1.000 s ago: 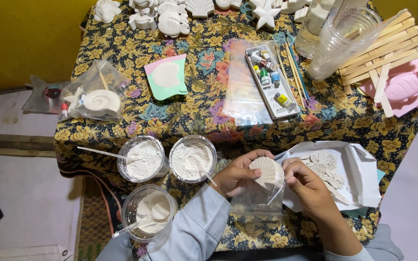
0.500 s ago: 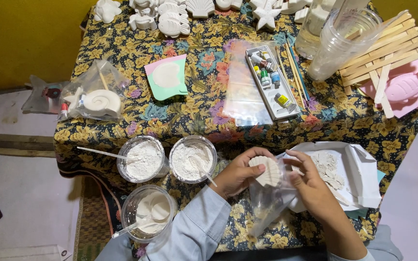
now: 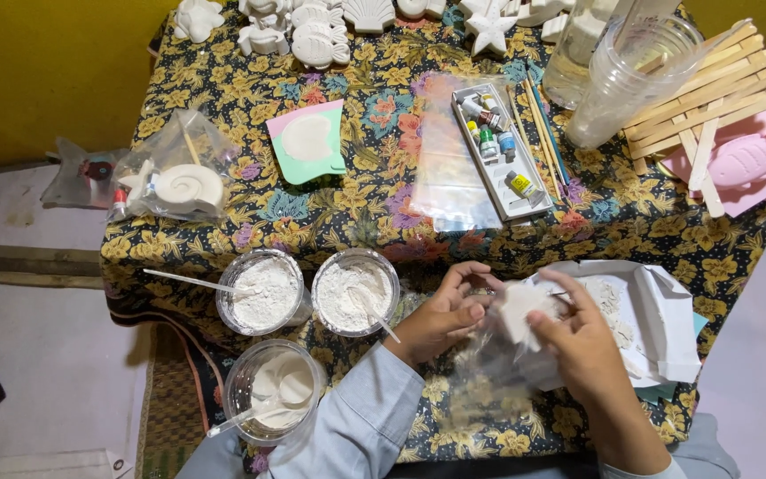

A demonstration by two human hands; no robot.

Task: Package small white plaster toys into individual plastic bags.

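Both my hands hold a small white plaster piece (image 3: 518, 306) over the near edge of the flowered table. My left hand (image 3: 443, 312) grips it from the left, thumb on top. From the right, my right hand (image 3: 578, 341) closes its fingers over the piece and pinches a clear plastic bag (image 3: 489, 372) that hangs below. Just right of my hands lies a white paper sheet (image 3: 658, 328) with plaster crumbs on it.
Three clear cups of white powder or paste (image 3: 263, 291) (image 3: 355, 291) (image 3: 275, 390) with sticks stand at the near left. A paint tray (image 3: 498, 146), a mint mould (image 3: 308, 142), a bagged shell (image 3: 179, 186), a pink fish mould (image 3: 746, 160), wooden sticks (image 3: 711, 80) and plaster figures (image 3: 312, 35) lie farther back.
The plaster piece has shifted right, toward the white paper. My right hand has come over it, and the bag now hangs lower and more crumpled.
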